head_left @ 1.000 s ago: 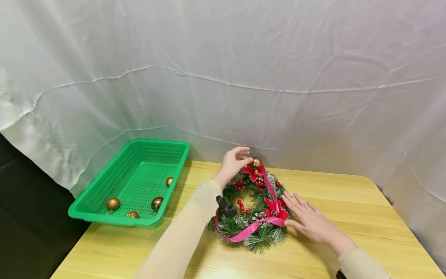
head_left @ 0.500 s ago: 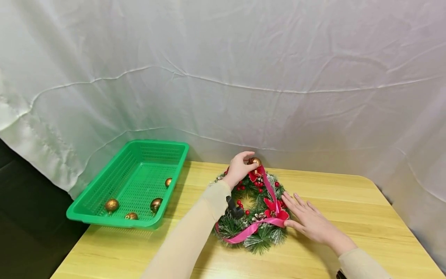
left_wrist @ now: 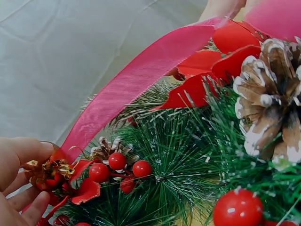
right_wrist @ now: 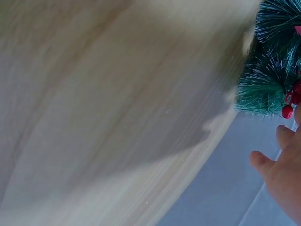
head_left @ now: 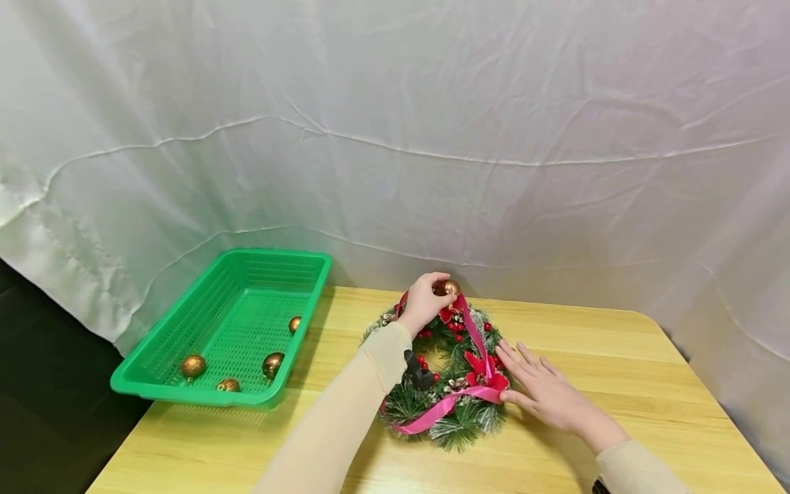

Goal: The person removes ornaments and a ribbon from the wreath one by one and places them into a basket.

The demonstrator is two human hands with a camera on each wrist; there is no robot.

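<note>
A green Christmas wreath (head_left: 459, 429) lies on the wooden table, trimmed with red berries, red flowers, frosted pinecones (left_wrist: 270, 101) and a pink ribbon (head_left: 432, 415). At its far edge my left hand (head_left: 422, 302) pinches a shiny gold Christmas ball (head_left: 452, 288) between thumb and fingers. The left wrist view shows the ball's gold cap (left_wrist: 59, 168) beside the ribbon and a red flower; most of the ball is hidden there. With fingers extended, my right hand (head_left: 549, 394) touches the wreath's right side near a red flower (head_left: 487, 374).
Left of the wreath stands a green plastic basket (head_left: 324, 288) with several gold and bronze balls (head_left: 193, 366) inside. A pale grey cloth (head_left: 432, 137) hangs behind the table (head_left: 642, 384). The basket's left part extends past the table's left edge.
My left hand has moved slightly right and closed its fingers around the gold ball at the wreath's far edge. The right hand stays at the wreath's side.
</note>
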